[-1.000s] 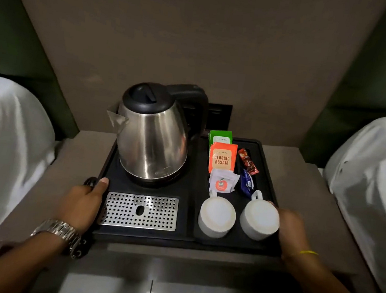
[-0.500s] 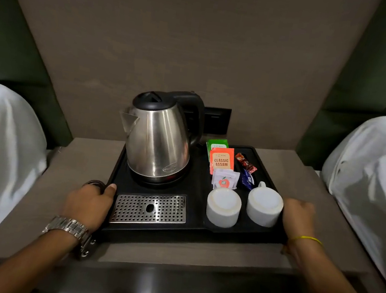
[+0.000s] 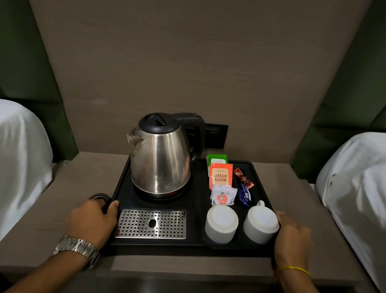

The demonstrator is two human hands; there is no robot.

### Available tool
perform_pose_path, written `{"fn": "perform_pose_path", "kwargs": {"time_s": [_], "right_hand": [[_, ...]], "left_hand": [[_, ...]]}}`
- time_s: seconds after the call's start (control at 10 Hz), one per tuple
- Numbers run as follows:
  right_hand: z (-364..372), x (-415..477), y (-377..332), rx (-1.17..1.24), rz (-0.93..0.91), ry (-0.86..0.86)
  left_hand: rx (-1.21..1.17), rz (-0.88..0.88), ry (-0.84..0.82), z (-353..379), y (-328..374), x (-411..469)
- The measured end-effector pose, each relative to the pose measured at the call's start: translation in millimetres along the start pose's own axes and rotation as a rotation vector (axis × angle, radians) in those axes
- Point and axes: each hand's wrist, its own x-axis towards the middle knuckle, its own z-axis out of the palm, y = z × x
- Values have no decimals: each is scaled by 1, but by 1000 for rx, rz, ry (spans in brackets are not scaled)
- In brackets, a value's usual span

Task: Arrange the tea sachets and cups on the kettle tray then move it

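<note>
A black kettle tray [image 3: 194,250] rests on the bedside table. On its left stands a steel kettle [image 3: 162,161] behind a perforated metal drip grate [image 3: 152,224]. On its right lie a green sachet [image 3: 217,160], an orange tea sachet [image 3: 221,177], a white sachet [image 3: 222,196], and red [image 3: 244,178] and blue [image 3: 244,196] sticks. Two white cups [image 3: 221,224] [image 3: 260,225] sit upside down in front of them. My left hand [image 3: 91,221] grips the tray's left edge. My right hand [image 3: 291,240] holds the tray's right edge beside the right cup.
The brown bedside table [image 3: 57,215] stands against a brown wall panel between two beds with white sheets [image 3: 1,171] [image 3: 371,192]. A black wall socket [image 3: 215,135] sits behind the kettle. A black cord [image 3: 98,196] loops by the tray's left edge.
The tray has moved away from the table's front edge toward the wall, with both hands on its sides. More bare table shows in front of it now.
</note>
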Motion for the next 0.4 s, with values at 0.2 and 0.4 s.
{"fn": "perform_pose_path", "kwargs": {"time_s": [0.2, 0.4], "right_hand": [[2, 7, 2, -51, -33, -60], [-9, 42, -193, -430, -800, 81]], "left_hand": [[223, 157, -210, -13, -2, 7], [283, 778, 346, -160, 128, 80]]}}
